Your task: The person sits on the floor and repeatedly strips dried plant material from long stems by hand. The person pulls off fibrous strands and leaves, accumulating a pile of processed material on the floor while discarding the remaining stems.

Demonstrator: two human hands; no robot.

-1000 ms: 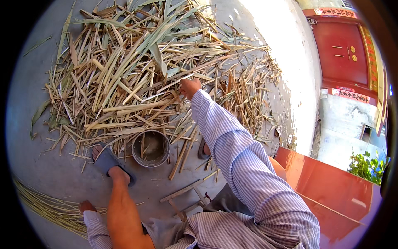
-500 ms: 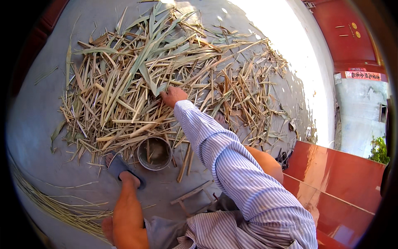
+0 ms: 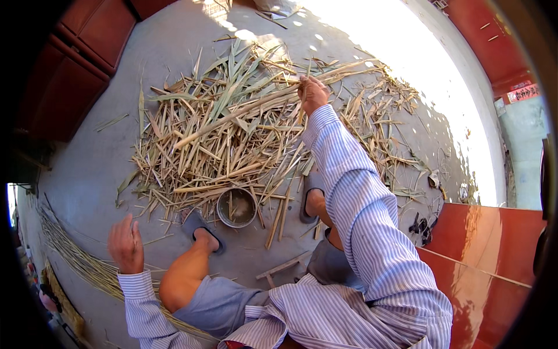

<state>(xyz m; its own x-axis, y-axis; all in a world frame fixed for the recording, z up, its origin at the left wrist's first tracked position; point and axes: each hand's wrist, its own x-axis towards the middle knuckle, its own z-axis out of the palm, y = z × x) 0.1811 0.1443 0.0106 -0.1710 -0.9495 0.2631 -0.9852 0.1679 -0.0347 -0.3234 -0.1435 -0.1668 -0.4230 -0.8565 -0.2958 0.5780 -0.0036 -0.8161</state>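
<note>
My right hand [image 3: 314, 95] is raised over the far side of a heap of dry reed pieces and leaves [image 3: 232, 125]. Its fingers are closed round a long pale reed stalk [image 3: 244, 109], which slants from the middle of the heap up toward the far right. My left hand [image 3: 126, 244] is held up at the lower left, near a bundle of thin green strips [image 3: 81, 250]. Its fingers point upward and are stretched out, with nothing seen in them. A round metal bowl [image 3: 237, 207] holding murky liquid and a stick stands between my feet, at the near edge of the heap.
A low wooden frame [image 3: 285, 264] lies close to my legs. Red furniture [image 3: 87, 41] stands at the far left, and red panels [image 3: 476, 244] stretch along the right. A pale sack [image 3: 279, 7] is at the far edge. Bright sunlight falls on the floor [image 3: 401, 46].
My right hand has moved farther out and to the right, and is now closed on a long reed stalk. My left hand has come into view, and the view has shifted leftward.
</note>
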